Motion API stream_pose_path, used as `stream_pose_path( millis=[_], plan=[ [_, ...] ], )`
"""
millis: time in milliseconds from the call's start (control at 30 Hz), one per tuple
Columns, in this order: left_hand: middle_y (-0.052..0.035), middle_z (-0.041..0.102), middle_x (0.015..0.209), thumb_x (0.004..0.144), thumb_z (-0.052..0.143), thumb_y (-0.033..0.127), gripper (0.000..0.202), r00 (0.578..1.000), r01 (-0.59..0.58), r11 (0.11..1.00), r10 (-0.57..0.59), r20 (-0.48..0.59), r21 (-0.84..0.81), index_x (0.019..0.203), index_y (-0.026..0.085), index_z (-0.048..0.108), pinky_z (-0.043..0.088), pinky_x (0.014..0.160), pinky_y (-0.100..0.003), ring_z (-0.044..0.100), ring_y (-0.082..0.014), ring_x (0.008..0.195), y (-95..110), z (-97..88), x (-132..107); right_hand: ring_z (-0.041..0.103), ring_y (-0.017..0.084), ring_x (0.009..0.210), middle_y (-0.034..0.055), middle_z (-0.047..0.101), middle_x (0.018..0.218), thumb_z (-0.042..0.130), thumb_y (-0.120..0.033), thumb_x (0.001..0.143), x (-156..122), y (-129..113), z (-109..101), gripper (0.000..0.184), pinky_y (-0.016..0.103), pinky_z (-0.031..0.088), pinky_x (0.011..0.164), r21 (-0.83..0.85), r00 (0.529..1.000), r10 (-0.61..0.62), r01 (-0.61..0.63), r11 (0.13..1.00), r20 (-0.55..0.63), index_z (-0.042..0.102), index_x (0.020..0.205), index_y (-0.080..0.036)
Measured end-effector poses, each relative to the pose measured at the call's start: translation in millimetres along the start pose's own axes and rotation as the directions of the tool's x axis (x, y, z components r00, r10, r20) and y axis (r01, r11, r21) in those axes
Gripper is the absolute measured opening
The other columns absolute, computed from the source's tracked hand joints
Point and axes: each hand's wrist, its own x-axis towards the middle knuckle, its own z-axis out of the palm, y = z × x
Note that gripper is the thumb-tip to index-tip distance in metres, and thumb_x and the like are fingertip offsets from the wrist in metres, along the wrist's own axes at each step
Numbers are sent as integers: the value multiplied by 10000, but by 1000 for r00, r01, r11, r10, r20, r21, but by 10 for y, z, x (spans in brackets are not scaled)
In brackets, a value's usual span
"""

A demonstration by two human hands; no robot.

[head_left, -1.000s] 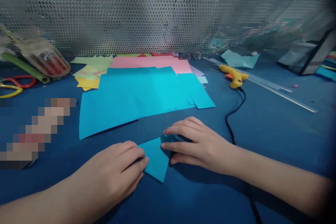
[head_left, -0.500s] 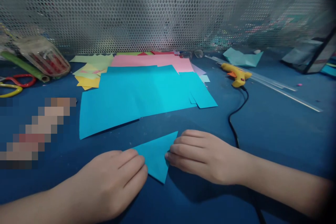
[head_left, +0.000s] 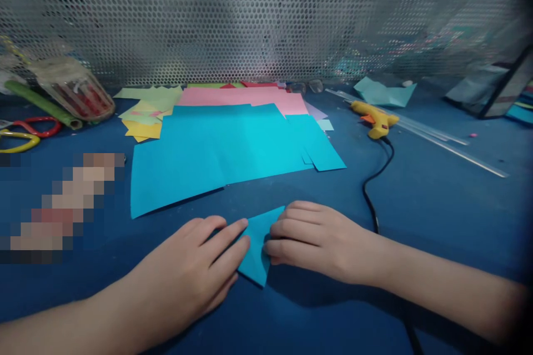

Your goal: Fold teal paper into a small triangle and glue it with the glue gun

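Note:
A small folded piece of blue paper (head_left: 259, 238) lies low on the blue table, between my two hands. From the left, my left hand (head_left: 194, 266) covers the paper's left end, fingers on top and a little apart, its thumb partly showing below. Fingers bent and close together, my right hand (head_left: 314, 241) grips the paper's right edge; its thumb is hidden. Just beyond lie large sheets of blue paper (head_left: 216, 141), overlapping each other.
Pink paper (head_left: 241, 96) and yellow and green scraps (head_left: 144, 128) lie behind. A yellow glue gun (head_left: 377, 119) with a black cord (head_left: 366, 188) rests at right, near clear glue sticks (head_left: 453, 154). At left are scissors (head_left: 41, 126) and a jar (head_left: 79, 89). A perforated metal panel (head_left: 258, 22) stands behind.
My left hand has slid right along the small blue paper, its fingers now more spread and covering more of it. My right hand keeps nearly the same place at the right edge.

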Motion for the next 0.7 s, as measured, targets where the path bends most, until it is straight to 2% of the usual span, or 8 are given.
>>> stream_pose_path(
  millis=[133,200,367,467,633,700],
  plan=[
    [-98,704,1218,988,469,264,329,1000,14,1000,-14,23,9,1181,84,666,557,766,-379,660,-255,929,22,-11,6,516,152,713,36,669,817,437,-207,1038,7,11,-12,248,292,424,714,7,1000,-6,6,1000,5,653,931,-150],
    [-116,721,1175,981,493,231,296,1000,-17,999,17,3,39,1138,76,689,555,757,-379,668,-254,910,38,-11,-12,517,152,710,37,671,821,465,-201,1027,3,17,-16,222,294,421,711,17,1000,-7,7,1000,4,653,923,-147],
    [-176,765,957,961,493,104,249,988,-141,969,151,-36,205,975,40,734,564,587,-365,709,-263,737,66,-72,-46,546,151,726,49,679,811,409,-184,1044,-3,20,-21,271,297,429,720,41,999,-36,36,999,17,654,939,-133],
    [-146,774,874,981,402,43,355,981,-156,975,171,-88,157,876,52,741,586,609,-358,723,-248,708,63,-104,-25,552,149,705,46,671,781,437,-172,1032,1,23,-11,240,300,432,717,35,999,-51,51,998,2,650,929,-128],
    [-73,760,752,1035,331,110,474,984,-34,999,30,-173,-24,756,111,714,580,637,-324,697,-192,632,44,-90,-2,561,150,723,53,663,789,466,-236,1027,12,45,7,230,274,458,710,143,999,44,-40,989,-19,637,913,-134],
    [-27,764,778,1048,266,105,492,988,-41,998,33,-153,-51,830,141,706,570,679,-274,700,-155,665,23,-106,-8,572,156,764,79,654,829,460,-247,1027,15,54,8,248,263,475,725,182,995,101,-99,978,-1,626,887,-126]
  ],
)
